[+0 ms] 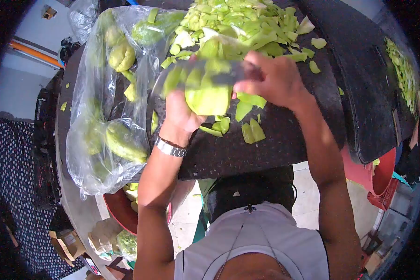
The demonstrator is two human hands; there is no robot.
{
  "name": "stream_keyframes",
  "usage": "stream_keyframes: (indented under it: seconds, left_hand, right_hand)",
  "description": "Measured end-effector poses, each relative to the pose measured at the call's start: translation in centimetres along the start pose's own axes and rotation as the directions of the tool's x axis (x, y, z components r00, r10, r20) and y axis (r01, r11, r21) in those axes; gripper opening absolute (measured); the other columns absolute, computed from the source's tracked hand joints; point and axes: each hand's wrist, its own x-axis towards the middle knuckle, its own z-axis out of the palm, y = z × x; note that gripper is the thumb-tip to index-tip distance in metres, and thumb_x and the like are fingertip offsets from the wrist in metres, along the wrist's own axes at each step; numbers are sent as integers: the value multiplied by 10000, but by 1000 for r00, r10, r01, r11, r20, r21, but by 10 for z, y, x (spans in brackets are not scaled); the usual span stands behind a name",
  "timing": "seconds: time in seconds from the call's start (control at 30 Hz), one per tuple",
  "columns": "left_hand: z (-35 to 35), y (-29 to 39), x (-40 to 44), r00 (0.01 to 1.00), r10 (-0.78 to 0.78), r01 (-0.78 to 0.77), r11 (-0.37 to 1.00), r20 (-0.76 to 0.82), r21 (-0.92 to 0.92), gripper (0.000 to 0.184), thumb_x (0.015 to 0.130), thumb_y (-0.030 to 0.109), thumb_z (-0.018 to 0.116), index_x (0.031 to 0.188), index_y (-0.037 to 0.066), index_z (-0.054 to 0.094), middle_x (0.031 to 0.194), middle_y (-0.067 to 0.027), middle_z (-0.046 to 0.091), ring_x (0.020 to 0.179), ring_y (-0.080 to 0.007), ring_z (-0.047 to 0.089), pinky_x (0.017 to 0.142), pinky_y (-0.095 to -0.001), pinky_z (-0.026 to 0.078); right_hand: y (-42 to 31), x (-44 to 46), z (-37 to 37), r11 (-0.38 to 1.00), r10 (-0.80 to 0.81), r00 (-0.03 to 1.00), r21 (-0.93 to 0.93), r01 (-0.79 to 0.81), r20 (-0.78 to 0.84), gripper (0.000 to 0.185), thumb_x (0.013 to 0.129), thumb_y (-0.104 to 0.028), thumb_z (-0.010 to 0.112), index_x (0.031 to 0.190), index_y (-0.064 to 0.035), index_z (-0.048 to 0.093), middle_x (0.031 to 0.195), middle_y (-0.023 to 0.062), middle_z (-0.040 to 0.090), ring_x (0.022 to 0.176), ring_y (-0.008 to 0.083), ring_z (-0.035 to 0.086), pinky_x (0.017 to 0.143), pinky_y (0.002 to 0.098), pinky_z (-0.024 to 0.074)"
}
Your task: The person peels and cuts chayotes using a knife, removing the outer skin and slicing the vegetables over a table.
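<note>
My left hand point(183, 114), with a metal watch band on its wrist, is closed around a pale green peeled chayote point(209, 101). My right hand point(280, 80) grips the dark handle of a wide-bladed knife point(235, 71). The blade is smeared by motion and lies across the far side of the chayote, with green slices on or behind it. Whether the edge touches the flesh I cannot tell. Loose green peel pieces point(253, 131) lie on the dark tabletop point(266, 156) just below my hands.
A large heap of green peelings point(242, 21) covers the far side. At left, a clear plastic bag point(74, 140) holds several whole chayotes point(122, 56). Red tubs stand below, one at left point(114, 210) and one at right point(385, 172). More green shreds point(401, 77) lie far right.
</note>
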Motion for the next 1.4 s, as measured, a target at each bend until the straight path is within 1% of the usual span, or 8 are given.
stream_keyframes:
  seconds: [0.13,0.3,0.47,0.67,0.8,0.83,1.07,1.4]
  left_hand:
    - [19,4,-2,994,-65,76,989,-88,126,608,1041,503,431,1347,-5,561,1128,-250,705,893,-458,715,703,-520,632]
    - [4,7,2,999,-34,38,988,-23,151,529,1019,482,554,1298,35,599,1160,-144,716,996,-249,730,867,-386,619]
    - [-23,2,6,995,-73,78,995,71,-69,569,1029,482,487,1359,24,564,1227,-182,692,1036,-322,714,892,-480,598]
    - [16,4,0,987,-83,91,995,-140,52,622,1045,495,383,1406,6,515,1206,-305,652,962,-457,701,762,-509,625]
    - [15,6,1,999,-46,50,988,-29,145,549,1030,434,506,1337,-17,564,1189,-212,686,1026,-340,713,855,-500,612]
    - [10,8,2,999,-35,41,985,-36,169,542,1030,430,509,1337,-14,565,1190,-205,687,1030,-333,712,863,-489,610]
    - [8,13,6,976,93,-69,990,-195,125,600,1020,501,518,1389,29,545,1233,-178,682,1049,-329,703,865,-505,592]
    - [-5,13,5,991,40,-43,999,-130,-19,500,995,437,599,1300,40,592,1136,-129,709,1040,-269,707,956,-440,575]
  right_hand:
    - [16,8,-12,980,185,982,82,-182,-36,632,800,-707,721,873,-85,643,650,99,643,616,311,685,626,437,537]
    - [-25,-4,4,987,45,990,149,-65,133,438,786,-437,821,938,-73,630,618,55,579,540,197,582,553,361,467]
    - [-15,-5,4,996,4,991,85,-15,134,431,777,-416,832,933,-72,626,662,54,621,576,224,633,577,365,494]
    - [26,7,-9,971,219,973,-83,-224,-71,633,838,-709,676,903,-80,657,711,118,672,700,347,698,695,459,544]
    - [20,7,-14,949,288,957,145,-279,-40,634,886,-692,641,979,-66,683,774,142,689,739,294,703,716,430,545]
    - [19,6,0,972,181,964,186,-145,-194,530,963,-581,621,909,-54,629,586,25,497,524,111,511,504,330,399]
    - [-7,3,-14,488,422,757,579,-654,499,681,1010,-719,393,922,-74,595,488,-64,361,383,36,305,386,227,255]
    - [-38,-13,9,982,-74,997,175,71,7,425,809,-354,832,977,-51,587,655,54,606,545,198,628,550,341,512]
